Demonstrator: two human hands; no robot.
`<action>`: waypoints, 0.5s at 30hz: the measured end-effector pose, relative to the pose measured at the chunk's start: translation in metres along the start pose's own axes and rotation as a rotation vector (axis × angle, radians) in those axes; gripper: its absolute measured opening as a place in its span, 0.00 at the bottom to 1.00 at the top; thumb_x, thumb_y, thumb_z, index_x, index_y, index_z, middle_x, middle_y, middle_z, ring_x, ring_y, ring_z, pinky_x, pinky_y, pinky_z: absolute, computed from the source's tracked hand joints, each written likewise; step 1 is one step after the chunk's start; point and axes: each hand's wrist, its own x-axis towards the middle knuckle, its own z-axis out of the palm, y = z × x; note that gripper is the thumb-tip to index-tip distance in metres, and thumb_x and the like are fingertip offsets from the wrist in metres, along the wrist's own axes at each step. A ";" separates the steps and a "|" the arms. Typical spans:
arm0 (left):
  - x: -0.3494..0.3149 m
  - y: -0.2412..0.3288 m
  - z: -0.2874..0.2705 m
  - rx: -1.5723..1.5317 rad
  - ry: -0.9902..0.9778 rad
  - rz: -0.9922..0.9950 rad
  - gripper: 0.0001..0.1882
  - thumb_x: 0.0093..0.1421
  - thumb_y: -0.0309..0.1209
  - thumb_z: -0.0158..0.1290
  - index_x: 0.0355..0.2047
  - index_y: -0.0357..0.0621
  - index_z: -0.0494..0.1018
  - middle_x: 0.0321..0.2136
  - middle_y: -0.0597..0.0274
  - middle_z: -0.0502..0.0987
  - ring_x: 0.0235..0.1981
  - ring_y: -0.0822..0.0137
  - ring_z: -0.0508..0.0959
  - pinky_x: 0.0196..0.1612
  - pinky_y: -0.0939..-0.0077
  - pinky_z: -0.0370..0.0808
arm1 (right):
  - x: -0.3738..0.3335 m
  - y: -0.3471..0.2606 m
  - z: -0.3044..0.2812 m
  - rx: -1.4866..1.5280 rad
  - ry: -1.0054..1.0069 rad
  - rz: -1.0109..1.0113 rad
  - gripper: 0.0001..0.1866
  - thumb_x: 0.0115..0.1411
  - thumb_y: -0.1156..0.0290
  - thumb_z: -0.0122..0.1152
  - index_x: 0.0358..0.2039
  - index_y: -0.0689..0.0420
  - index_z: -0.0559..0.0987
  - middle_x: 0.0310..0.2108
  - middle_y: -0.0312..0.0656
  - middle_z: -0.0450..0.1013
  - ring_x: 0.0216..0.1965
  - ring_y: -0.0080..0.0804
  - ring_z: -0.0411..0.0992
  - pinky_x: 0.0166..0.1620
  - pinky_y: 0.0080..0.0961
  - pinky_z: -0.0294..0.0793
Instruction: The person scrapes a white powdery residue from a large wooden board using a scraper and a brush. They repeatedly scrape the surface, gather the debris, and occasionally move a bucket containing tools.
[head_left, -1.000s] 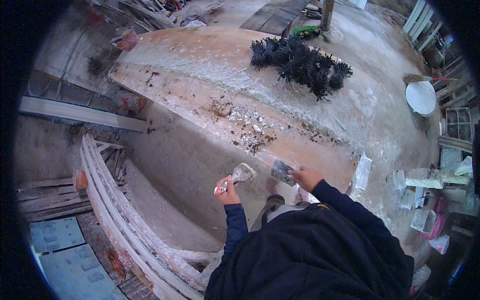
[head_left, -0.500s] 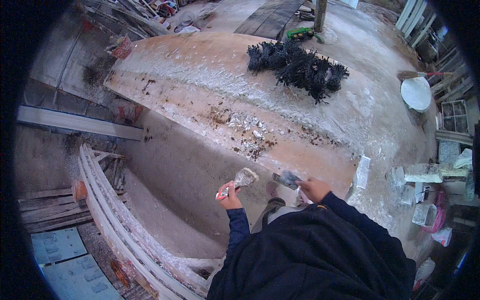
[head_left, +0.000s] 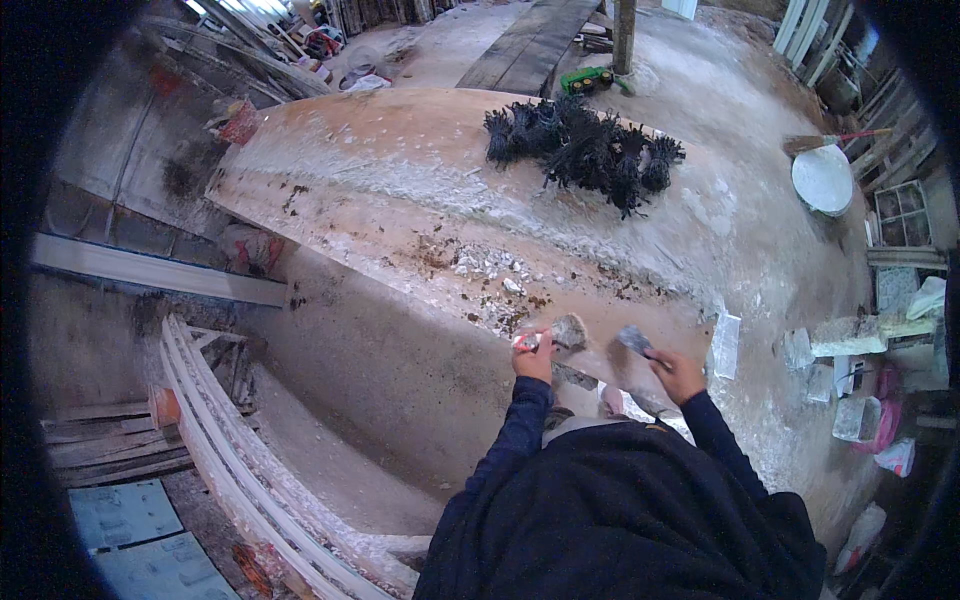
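My left hand [head_left: 534, 362] is closed around the handle of a flat paintbrush [head_left: 569, 332], whose pale bristles point right over the near edge of a long board [head_left: 370, 120]. To its right, my right hand [head_left: 682, 378] grips a scraper [head_left: 633, 340] with a grey blade, held over the board's right end. The blade and the bristles are a short distance apart. Crumbled white and brown debris [head_left: 490, 265] lies on the board just beyond the brush. Black stringy bundles [head_left: 590, 145] sit along the board's far side.
A white basin [head_left: 823, 180] with a broom [head_left: 815, 143] across its rim stands on the floor at right. White blocks and clear containers [head_left: 856, 418] lie below it. A curved whitish wooden frame [head_left: 215, 430] is at lower left. A green toy vehicle [head_left: 586, 80] sits near a post.
Both hands have moved to the right and slightly forward, bringing the brush and the scraper from the board's near edge to over its right end. The view has tilted slightly.
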 end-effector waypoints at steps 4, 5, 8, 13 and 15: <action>0.056 -0.020 -0.043 0.357 0.072 0.043 0.15 0.50 0.38 0.59 0.21 0.37 0.74 0.15 0.62 0.75 0.19 0.73 0.76 0.24 0.76 0.71 | -0.032 0.002 -0.020 0.026 0.053 0.157 0.13 0.53 0.63 0.56 0.40 0.45 0.77 0.33 0.46 0.74 0.35 0.43 0.72 0.38 0.32 0.71; 0.067 -0.005 -0.052 0.477 0.151 0.052 0.16 0.49 0.40 0.58 0.20 0.37 0.74 0.16 0.59 0.76 0.19 0.70 0.76 0.25 0.73 0.71 | -0.037 0.005 -0.016 0.000 0.078 0.140 0.13 0.52 0.63 0.56 0.40 0.45 0.77 0.32 0.46 0.74 0.33 0.43 0.72 0.37 0.32 0.71; 0.100 0.022 -0.115 0.754 0.395 0.163 0.17 0.50 0.41 0.56 0.20 0.37 0.75 0.19 0.54 0.77 0.19 0.65 0.77 0.27 0.70 0.72 | -0.037 -0.008 -0.008 -0.039 0.099 0.065 0.13 0.52 0.62 0.56 0.39 0.45 0.78 0.25 0.44 0.71 0.27 0.42 0.71 0.32 0.33 0.70; 0.085 0.061 -0.110 0.541 0.306 0.165 0.16 0.51 0.39 0.55 0.24 0.33 0.74 0.21 0.55 0.77 0.20 0.67 0.77 0.27 0.71 0.73 | -0.021 -0.035 0.005 -0.006 0.012 0.064 0.12 0.53 0.60 0.55 0.39 0.42 0.78 0.23 0.42 0.70 0.26 0.40 0.71 0.29 0.34 0.70; 0.076 0.045 -0.085 0.313 0.232 0.067 0.15 0.50 0.36 0.56 0.26 0.32 0.73 0.21 0.56 0.77 0.20 0.68 0.77 0.25 0.74 0.74 | -0.012 -0.045 0.011 -0.029 -0.009 0.026 0.12 0.53 0.60 0.54 0.39 0.41 0.78 0.22 0.41 0.70 0.26 0.40 0.71 0.29 0.34 0.70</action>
